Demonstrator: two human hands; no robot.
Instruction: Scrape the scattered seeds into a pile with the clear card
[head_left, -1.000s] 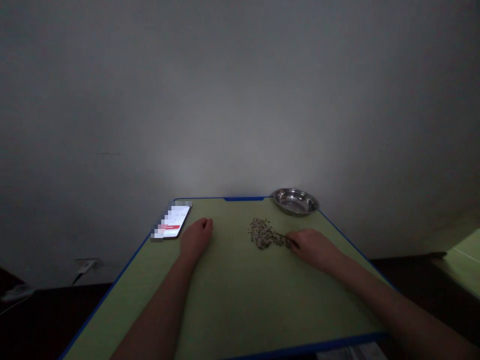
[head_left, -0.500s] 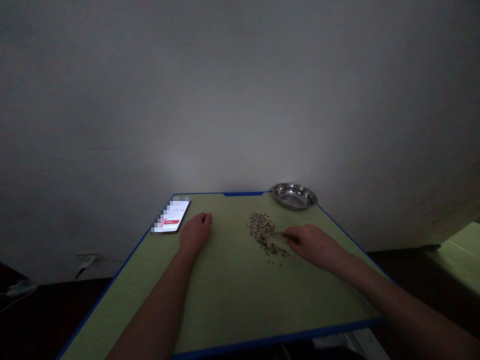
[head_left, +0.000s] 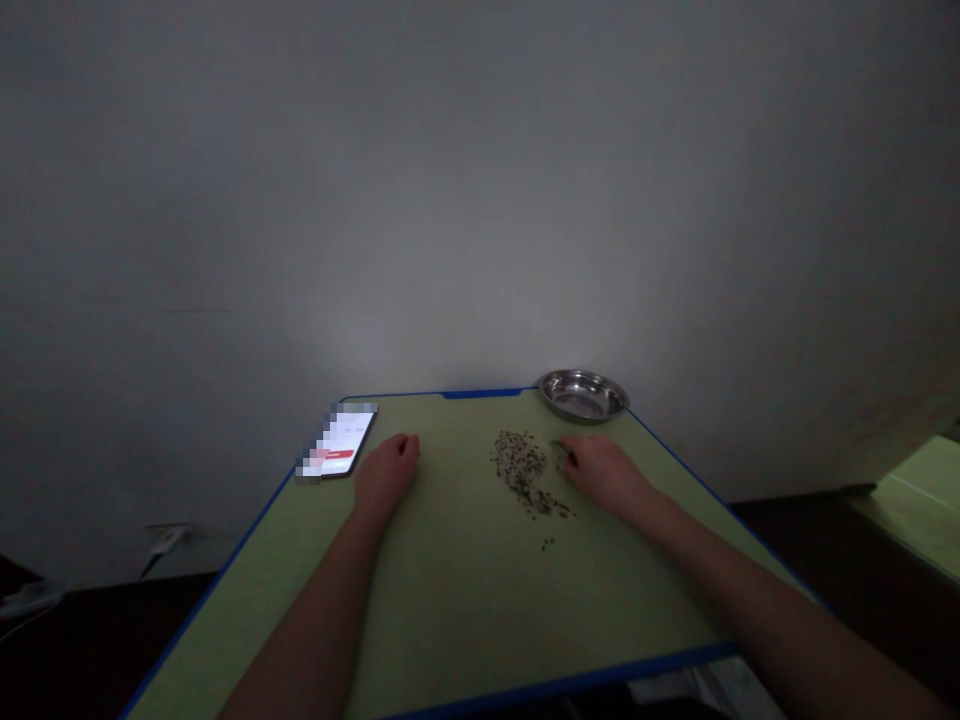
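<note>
A loose heap of pale and dark grains [head_left: 517,468] lies on the green table, with a few dark bits strewn off its near end. At the heap's right side, my right hand [head_left: 602,472] is closed in a pinch. A small thin thing sticks out from its fingertips toward the heap; its kind is too dim to tell. My left hand [head_left: 387,472] rests curled on the table to the left of the heap, apart from it, and no object shows in it. Behind my right hand, a shallow steel bowl [head_left: 583,408] stands at the far right corner.
A phone [head_left: 341,440] with a lit screen lies at the table's left edge. The blue-edged table [head_left: 450,600] meets a grey wall [head_left: 465,200]. A wall socket with a plug [head_left: 169,540] is low on the left, and another light tabletop [head_left: 922,500] is at the right.
My right hand has shifted slightly away from me and to the left, and its thin thing now points off the heap's right side. The left hand stays curled. The view has tilted slightly.
</note>
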